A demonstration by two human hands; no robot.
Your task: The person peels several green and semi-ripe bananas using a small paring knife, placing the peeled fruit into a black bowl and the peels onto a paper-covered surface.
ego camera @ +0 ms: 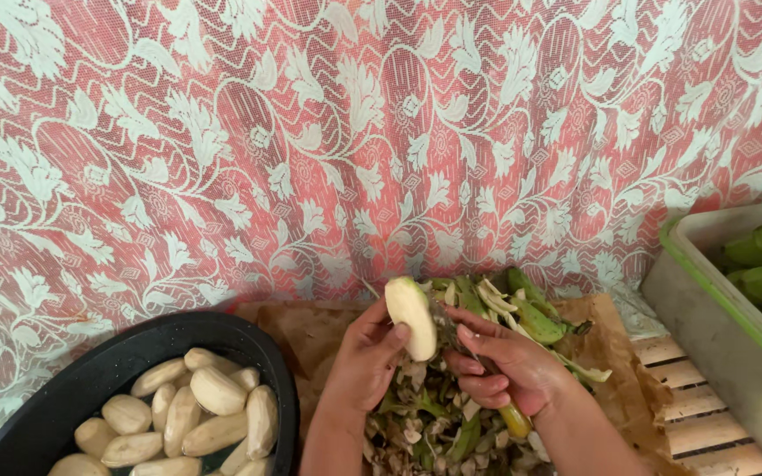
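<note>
Carefully, I pinch the half-peeled banana [410, 328] upright in my left hand [365, 360], fingers closed round its lower end, above the peel heap [451, 414] on the brown paper [310, 335]. My right hand [509, 370] is clenched on the yellow-handled knife [487, 375] (blade against the fruit). I judge shallow strokes away from my thumb best, turning the banana; the black basin [90, 379] of peeled ones sits at the left.
</note>
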